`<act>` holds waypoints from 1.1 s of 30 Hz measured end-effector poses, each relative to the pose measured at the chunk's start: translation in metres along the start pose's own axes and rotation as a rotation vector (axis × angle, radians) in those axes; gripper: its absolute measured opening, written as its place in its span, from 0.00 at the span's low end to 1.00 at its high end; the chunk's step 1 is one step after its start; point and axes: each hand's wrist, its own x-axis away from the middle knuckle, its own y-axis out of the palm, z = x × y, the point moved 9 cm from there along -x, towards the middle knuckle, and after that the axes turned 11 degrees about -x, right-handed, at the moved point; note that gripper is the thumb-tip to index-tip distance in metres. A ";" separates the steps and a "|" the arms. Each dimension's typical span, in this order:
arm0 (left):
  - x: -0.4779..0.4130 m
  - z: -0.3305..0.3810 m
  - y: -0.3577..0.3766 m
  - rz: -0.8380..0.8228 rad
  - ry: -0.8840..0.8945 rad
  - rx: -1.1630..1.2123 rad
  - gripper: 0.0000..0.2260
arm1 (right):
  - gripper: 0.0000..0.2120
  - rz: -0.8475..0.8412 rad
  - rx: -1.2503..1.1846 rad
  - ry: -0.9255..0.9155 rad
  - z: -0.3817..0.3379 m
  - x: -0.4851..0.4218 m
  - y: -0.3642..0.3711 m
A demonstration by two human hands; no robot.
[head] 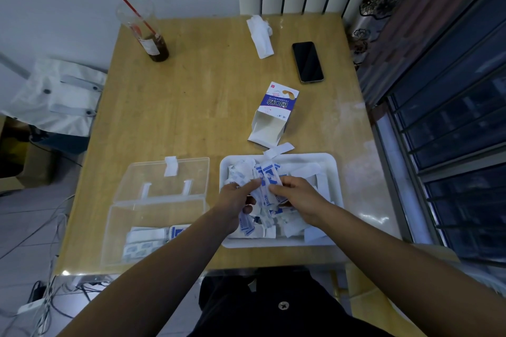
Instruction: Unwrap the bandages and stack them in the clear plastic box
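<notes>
A smooth yellow wooden bench (191, 107) fills the middle of the frame. At its lower right sits a white plastic tray (332, 172) with round corners. It holds a messy pile of thin paper packets and scraps (290, 227), white with blue print. Both hands are over the tray. Between them is one wrapped bandage (265, 180), a long, flat paper strip in white and blue. The left hand (235, 200) pinches its left edge, with the fingers (253, 183) pressed together on top and the thumb curled below. The right hand (298, 195) pinches its right edge with bent fingers held close together. The strip touches both sets of fingertips. Its long side runs up and down the frame, and its far end points to the top. At the lower left is the clear plastic box (115, 227), a see-through rectangle. Its lid (164, 180) is open and lies flat behind it. A few flat bandages (142, 246) lie in the near end of the box. Higher up the bench are an open cardboard carton (273, 112) lying on its side, a shiny black phone (307, 61), a crumpled white tissue (260, 35) and a clear cup (147, 33) with a red straw and brown drink.
</notes>
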 end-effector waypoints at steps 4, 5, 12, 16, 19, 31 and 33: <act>-0.001 0.003 0.002 -0.005 0.014 -0.041 0.03 | 0.09 0.027 -0.052 0.026 0.002 -0.002 -0.006; -0.002 0.003 0.001 0.001 0.018 -0.056 0.03 | 0.09 0.025 -0.061 0.032 0.002 -0.002 -0.006; -0.005 0.005 0.000 0.026 0.022 -0.092 0.03 | 0.08 0.039 -0.076 0.029 0.000 -0.004 -0.012; -0.004 0.003 0.008 -0.050 0.020 -0.106 0.02 | 0.07 0.025 -0.005 0.033 0.001 -0.004 -0.012; -0.007 0.002 0.002 -0.019 0.032 -0.159 0.03 | 0.06 0.108 0.006 0.009 0.001 -0.005 -0.025; -0.006 0.002 -0.021 0.165 -0.075 0.022 0.09 | 0.08 0.146 -0.042 0.051 0.005 -0.003 -0.032; 0.000 0.006 -0.014 0.088 -0.087 0.187 0.06 | 0.10 0.092 -0.031 0.090 0.003 -0.001 -0.019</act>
